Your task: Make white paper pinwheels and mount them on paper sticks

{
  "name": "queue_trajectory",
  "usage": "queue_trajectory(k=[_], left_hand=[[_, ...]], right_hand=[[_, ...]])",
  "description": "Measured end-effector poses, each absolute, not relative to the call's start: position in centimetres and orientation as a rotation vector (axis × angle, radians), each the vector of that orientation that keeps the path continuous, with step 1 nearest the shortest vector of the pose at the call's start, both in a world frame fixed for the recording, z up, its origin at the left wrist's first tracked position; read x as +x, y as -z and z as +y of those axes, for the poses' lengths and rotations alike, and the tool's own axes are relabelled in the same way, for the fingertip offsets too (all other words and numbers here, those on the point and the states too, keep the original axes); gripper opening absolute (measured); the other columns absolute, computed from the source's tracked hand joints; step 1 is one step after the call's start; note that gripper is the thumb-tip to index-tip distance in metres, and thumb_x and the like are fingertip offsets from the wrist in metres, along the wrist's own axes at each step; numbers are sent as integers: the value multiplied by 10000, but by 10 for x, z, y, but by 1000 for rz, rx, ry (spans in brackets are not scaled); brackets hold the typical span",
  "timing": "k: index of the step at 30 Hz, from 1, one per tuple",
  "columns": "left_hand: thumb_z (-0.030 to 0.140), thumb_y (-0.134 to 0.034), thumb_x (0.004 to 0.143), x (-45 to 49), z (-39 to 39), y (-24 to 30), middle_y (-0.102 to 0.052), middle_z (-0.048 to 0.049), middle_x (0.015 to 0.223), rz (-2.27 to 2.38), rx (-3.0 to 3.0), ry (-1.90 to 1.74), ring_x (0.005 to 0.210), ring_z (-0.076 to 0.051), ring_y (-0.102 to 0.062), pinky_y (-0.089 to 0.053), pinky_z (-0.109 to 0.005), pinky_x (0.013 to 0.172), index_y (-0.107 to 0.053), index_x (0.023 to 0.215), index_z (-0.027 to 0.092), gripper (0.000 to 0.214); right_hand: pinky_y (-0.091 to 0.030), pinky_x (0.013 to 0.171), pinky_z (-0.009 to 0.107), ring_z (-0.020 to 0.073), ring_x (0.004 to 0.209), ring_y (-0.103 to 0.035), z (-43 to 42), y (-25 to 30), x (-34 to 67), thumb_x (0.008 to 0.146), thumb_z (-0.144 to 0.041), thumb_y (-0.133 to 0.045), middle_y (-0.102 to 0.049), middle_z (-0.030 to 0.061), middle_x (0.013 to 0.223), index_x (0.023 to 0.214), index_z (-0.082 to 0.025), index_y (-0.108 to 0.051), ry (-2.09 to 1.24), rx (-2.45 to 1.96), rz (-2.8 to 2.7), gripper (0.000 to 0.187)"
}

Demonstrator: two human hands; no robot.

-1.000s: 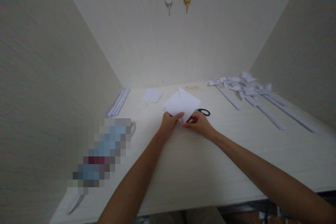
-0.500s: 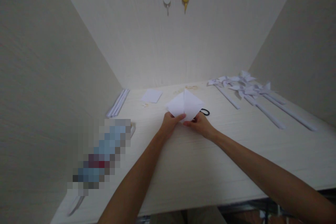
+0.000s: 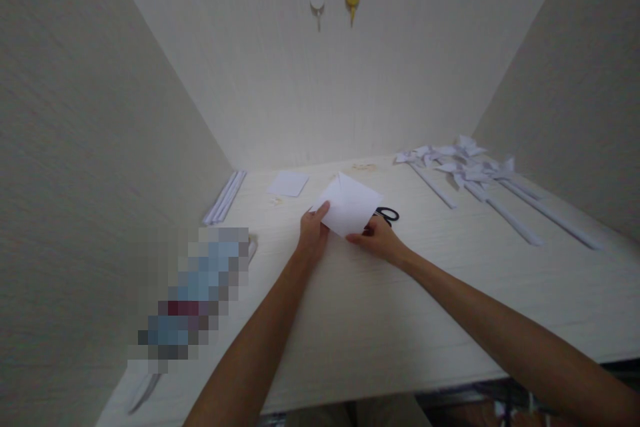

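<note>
So the white square paper sheet (image 3: 350,205) is held over the middle of the pale wood-grain table (image 3: 350,320), right in front of the person. It's turned diamond-style: one corner aims at the back wall, the opposite one back at the person, the other two out to the sides. No real long axis, it's about as long as it is wide. There's a short line running in from the far corner, can't tell if it's a cut or a fold.

Left hand (image 3: 312,232) has the left side pinched, thumb on top, fingers underneath. Right hand (image 3: 380,239) is curled at the near-right edge, thumb by the near corner; fingertips are too dark to tell if they're actually pinching. Black-handled scissors (image 3: 395,215) sit just beyond that hand, partly covered. A flat white paper square (image 3: 289,183) lies further back, left of the held one.
</note>
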State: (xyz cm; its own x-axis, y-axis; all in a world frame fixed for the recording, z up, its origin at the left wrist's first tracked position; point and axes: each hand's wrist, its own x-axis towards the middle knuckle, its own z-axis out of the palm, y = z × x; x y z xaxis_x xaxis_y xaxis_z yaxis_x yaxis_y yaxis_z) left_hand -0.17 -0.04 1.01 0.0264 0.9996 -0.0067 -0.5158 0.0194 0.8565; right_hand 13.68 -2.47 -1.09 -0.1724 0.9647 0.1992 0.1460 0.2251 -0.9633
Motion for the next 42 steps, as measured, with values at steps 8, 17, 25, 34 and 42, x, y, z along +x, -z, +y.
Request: queue_trajectory(k=[8, 17, 25, 34, 42], left_hand=[[259, -711, 537, -6, 5, -6, -607, 8, 673, 792, 800, -1435, 640, -84, -553, -431, -219, 661, -570, 645, 137, 216], [238, -732, 530, -1, -4, -2, -662, -53, 711, 753, 1021, -1123, 661, -149, -596, -452, -299, 700, -652, 756, 114, 270], [198, -730, 517, 2, -8, -5, -669, -73, 925, 729, 1067, -1202, 860, -199, -599, -442, -335, 806, -625, 929, 144, 429], [248, -691, 547, 3, -13, -15, -605, -11, 584, 725, 1079, -1182, 506, -131, -530, -435, -286, 549, -591, 636, 140, 172], [227, -694, 521, 3, -10, -13, -609, -4, 577, 726, 1038, -1192, 502, -125, -530, -428, -263, 516, -599, 664, 151, 187]], right_hand=[[-439, 551, 237, 118, 585, -572, -24, 6, 137, 570, -316, -678, -605, -6, 610, 642, -173, -548, -1179, -1005, -1128, 206], [-336, 430, 177, 48, 450, -432, -21, 2, 140, 523, -302, -715, -473, -82, 504, 676, -191, -487, -1114, -922, -710, 296], [-335, 428, 182, 60, 448, -453, -24, 1, 136, 542, -357, -706, -479, -104, 535, 820, -230, -429, -1145, -926, -838, 413], [-362, 477, 219, 86, 475, -470, -26, 4, 136, 761, -462, -477, -548, 1, 525, 593, -161, -558, -1036, -1074, -1493, 354], [-376, 502, 223, 93, 491, -497, -25, 4, 137, 722, -349, -545, -589, 6, 544, 578, -165, -587, -1140, -1087, -1586, 237]])
